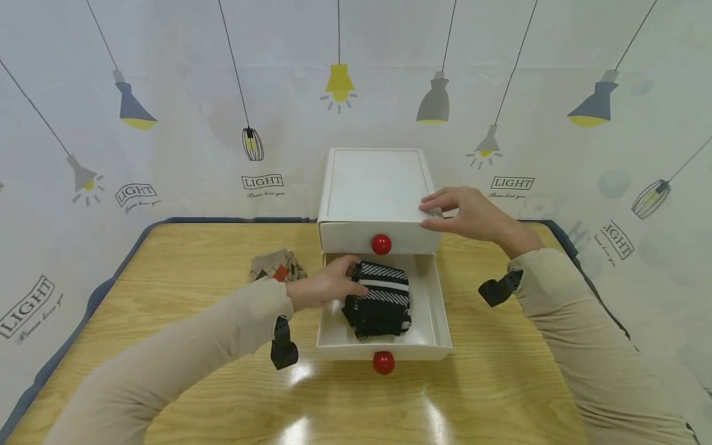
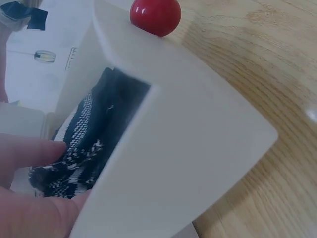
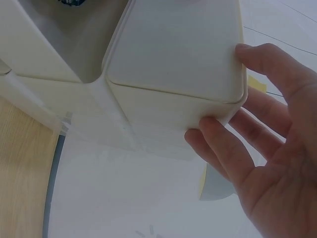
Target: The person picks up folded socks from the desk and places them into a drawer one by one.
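Note:
A folded black-and-white knit cloth (image 1: 384,296) lies in the pulled-out lower drawer (image 1: 442,315) of a small white drawer cabinet (image 1: 378,185). My left hand (image 1: 328,284) reaches over the drawer's left wall and holds the cloth by its left edge, with thumb and fingers on either side in the left wrist view. On the cabinet's front right corner rests my right hand (image 1: 467,213). Its fingers (image 3: 223,144) are spread and lightly touch the casing, the thumb apart from them. The upper drawer (image 1: 350,238) is closed.
A crumpled beige cloth (image 1: 275,264) with red and dark diamonds lies on the wooden table (image 1: 194,266), left of the cabinet. Red ball knobs (image 1: 384,363) stick out from both drawer fronts. Behind the table hangs a white sheet (image 1: 378,37) printed with lamps.

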### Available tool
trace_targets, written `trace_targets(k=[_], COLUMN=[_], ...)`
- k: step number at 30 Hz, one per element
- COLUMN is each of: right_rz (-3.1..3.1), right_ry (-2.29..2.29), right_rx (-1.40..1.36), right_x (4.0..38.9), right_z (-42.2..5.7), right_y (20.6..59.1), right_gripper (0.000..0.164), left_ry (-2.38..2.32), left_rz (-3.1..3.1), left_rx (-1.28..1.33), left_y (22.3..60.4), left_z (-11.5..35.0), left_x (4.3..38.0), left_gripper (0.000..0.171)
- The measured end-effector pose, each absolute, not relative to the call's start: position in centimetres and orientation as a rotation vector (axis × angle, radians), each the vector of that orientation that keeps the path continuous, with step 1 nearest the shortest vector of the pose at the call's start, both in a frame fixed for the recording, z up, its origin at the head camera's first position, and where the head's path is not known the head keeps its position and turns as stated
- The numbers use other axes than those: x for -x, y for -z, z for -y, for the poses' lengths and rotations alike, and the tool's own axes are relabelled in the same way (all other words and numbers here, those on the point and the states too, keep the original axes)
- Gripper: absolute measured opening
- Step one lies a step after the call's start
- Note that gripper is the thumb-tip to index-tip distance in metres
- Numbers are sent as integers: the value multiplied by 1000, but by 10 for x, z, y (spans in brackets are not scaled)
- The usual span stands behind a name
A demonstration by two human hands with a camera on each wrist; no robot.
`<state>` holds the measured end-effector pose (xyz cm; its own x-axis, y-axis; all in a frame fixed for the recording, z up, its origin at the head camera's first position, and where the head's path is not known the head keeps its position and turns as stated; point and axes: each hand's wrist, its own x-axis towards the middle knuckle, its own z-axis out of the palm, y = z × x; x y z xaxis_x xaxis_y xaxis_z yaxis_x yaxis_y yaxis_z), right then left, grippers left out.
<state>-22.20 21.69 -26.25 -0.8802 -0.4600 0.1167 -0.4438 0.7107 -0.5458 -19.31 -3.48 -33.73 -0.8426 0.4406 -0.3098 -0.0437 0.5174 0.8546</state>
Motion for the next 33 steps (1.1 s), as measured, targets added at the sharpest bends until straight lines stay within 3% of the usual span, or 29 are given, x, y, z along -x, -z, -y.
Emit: trace_targets(k=[6, 17, 33], right_rz=[-2875, -2881, -2870], right_ry=[901, 897, 894], right_rx=[769, 769, 765], right_x=[222, 222, 220], right_z=[-217, -216, -217], right_y=[263, 262, 263], right_gripper=[37, 37, 40], left_ry=[-1260, -1159, -1370], left_rz=[-2307, -2454, -2473], left_rx=[-398, -872, -1323], left_y=[335, 329, 321], left_z=[40, 49, 70], left_x=[195, 182, 135], left_gripper=[56, 50, 40])
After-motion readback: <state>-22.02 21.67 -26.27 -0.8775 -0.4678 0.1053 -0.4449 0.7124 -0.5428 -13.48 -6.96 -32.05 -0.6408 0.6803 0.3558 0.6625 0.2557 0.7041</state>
